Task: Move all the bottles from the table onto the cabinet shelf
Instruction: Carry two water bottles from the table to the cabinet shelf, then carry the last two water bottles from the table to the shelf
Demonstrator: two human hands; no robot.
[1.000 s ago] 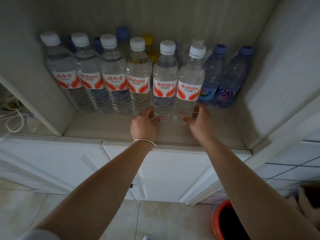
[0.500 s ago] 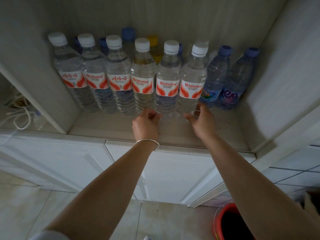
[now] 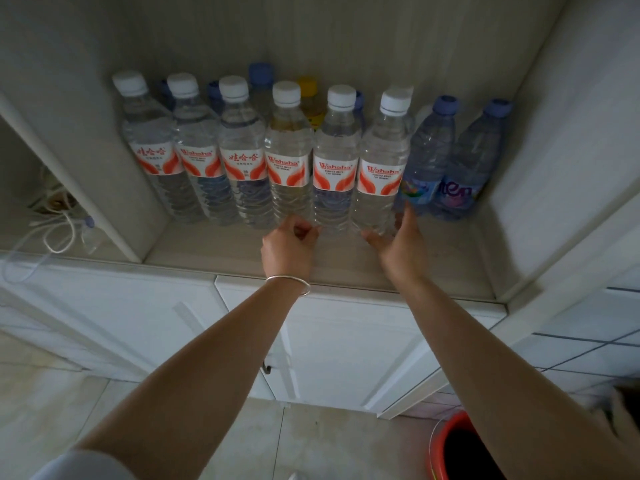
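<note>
Several clear white-capped water bottles with red-and-white labels stand in a front row on the cabinet shelf (image 3: 214, 247). Behind them are blue-capped bottles and a yellow-capped one. Two blue bottles (image 3: 429, 150) stand at the right end of the row. My left hand (image 3: 289, 244), with a bracelet at the wrist, has loosely curled fingers at the base of the fifth bottle (image 3: 334, 150). My right hand (image 3: 398, 244) is spread around the base of the sixth bottle (image 3: 382, 150): its fingers lie straight along the bottle's right side and its thumb points away. Both bottles stand upright on the shelf.
Shelf side walls close in on the left and right. White cords (image 3: 59, 233) lie in the compartment to the left. White cabinet doors (image 3: 346, 341) are below the shelf. A red bucket (image 3: 446, 441) stands on the tiled floor at lower right.
My right hand has loosened from the sixth bottle's base, fingers straightening and thumb spreading. My left hand stays at the fifth bottle's base. The two bottles now stand level with the row.
</note>
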